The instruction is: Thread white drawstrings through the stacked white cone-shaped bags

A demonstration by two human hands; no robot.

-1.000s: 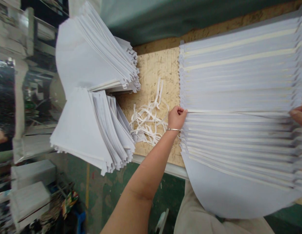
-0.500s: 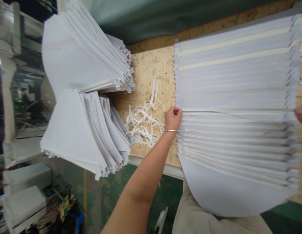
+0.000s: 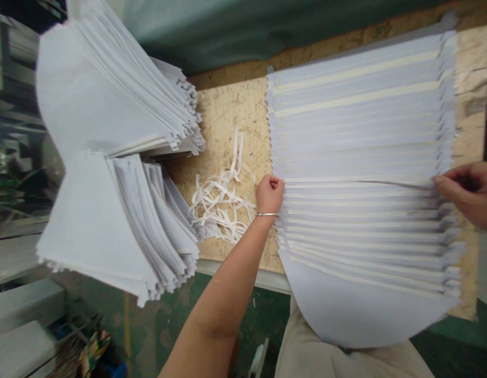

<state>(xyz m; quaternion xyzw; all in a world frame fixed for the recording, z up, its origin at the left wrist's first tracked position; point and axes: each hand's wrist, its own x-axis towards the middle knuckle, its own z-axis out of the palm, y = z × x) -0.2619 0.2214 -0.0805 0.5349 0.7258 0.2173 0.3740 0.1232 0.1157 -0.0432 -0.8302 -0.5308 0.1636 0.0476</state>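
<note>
A fanned row of overlapping white paper sheets [image 3: 357, 123], with pale tape strips along their edges, spreads over the wooden table. My left hand [image 3: 270, 194], a bracelet at its wrist, is closed in a pinch at the sheets' left edge. My right hand [image 3: 467, 191] pinches at the right edge, thumb against fingers. Between the two runs a thin tape strip [image 3: 379, 182], seen nearly edge-on and slightly bowed. Whether it is fully off the sheet below, I cannot tell. Left of my left hand lies a tangle of loose white strips [image 3: 223, 202].
Two thick stacks of curved white sheets, an upper stack [image 3: 109, 94] and a lower stack [image 3: 105, 220], jut past the left end of the wooden table [image 3: 228, 105]. Green cloth [image 3: 228, 31] hangs along the back. Pale boxes [image 3: 27, 310] stand on the floor at lower left.
My right hand has come further into view at the right edge, and more of its fingers show. The whole scene has shifted left. My left hand keeps its pinch at the sheets' left edge.
</note>
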